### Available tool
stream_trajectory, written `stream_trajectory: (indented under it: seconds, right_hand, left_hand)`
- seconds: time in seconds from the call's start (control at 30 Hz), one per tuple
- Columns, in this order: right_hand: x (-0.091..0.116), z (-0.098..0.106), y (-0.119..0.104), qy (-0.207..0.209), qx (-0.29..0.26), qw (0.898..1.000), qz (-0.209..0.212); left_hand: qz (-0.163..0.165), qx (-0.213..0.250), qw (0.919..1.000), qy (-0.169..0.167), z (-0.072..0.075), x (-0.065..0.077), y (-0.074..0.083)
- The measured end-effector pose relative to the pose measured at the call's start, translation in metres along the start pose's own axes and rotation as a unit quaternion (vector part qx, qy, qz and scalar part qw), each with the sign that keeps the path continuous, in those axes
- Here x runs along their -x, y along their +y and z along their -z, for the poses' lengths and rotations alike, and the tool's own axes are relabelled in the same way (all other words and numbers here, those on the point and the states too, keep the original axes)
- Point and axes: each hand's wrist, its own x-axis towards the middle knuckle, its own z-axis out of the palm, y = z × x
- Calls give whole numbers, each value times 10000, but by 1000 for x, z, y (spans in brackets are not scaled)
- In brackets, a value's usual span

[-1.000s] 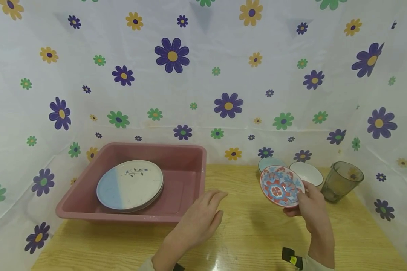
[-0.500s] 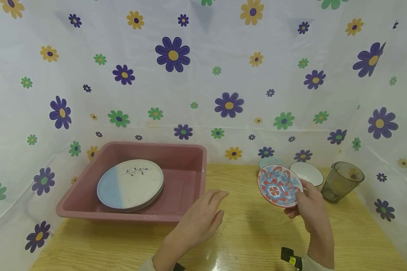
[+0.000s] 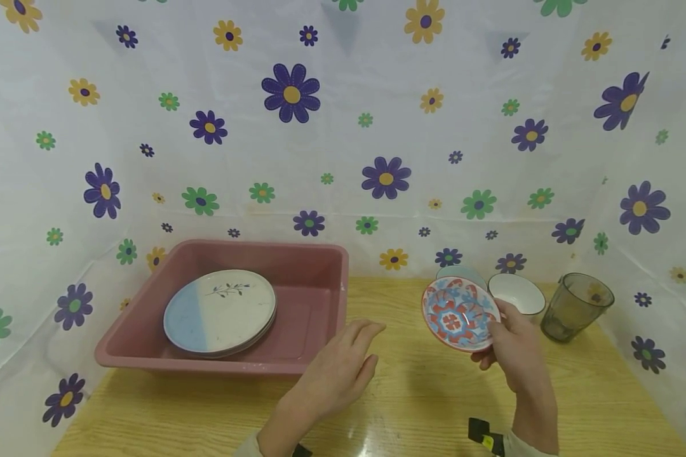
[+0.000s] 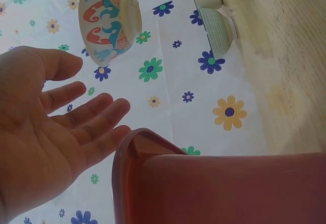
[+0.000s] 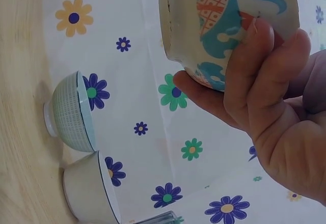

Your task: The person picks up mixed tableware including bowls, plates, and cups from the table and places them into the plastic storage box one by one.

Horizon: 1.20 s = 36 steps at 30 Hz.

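Note:
My right hand [image 3: 519,346] grips a bowl [image 3: 460,314] with a red and blue pattern by its right side, thumb at the rim and fingers underneath. The bowl is held above the table, its inside tipped toward the head camera. In the right wrist view the fingers [image 5: 249,56] curl against the patterned outside of the bowl. My left hand [image 3: 334,365] holds nothing; its fingers are relaxed, beside the front right corner of a pink plastic basin [image 3: 326,304]. In the left wrist view the palm of that hand shows, with the basin's corner close to its fingertips.
A few stacked plates [image 3: 234,311], the top one blue and cream, lie in the basin. Behind the held bowl stand a pale blue-green bowl [image 5: 69,112] and a white bowl [image 3: 517,293], with a tinted glass cup [image 3: 574,311] to their right. A flowered sheet encloses the wooden table [image 3: 434,406].
My right hand has carried the patterned bowl a little to the left. The left hand, the basin and the other dishes stay where they were.

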Motion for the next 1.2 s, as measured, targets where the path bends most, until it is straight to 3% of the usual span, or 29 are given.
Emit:
stream_trajectory:
  seconds: [0.57, 1.2]
  right_hand:
    - [5, -15, -7, -411, -271, 9980, 405]
    - [15, -30, -19, -718, -368, 9947, 633]
  left_hand:
    - [34, 21, 10000, -19, -4, 1, -2]
    - [805, 738, 9912, -746, 1, 2, 3]
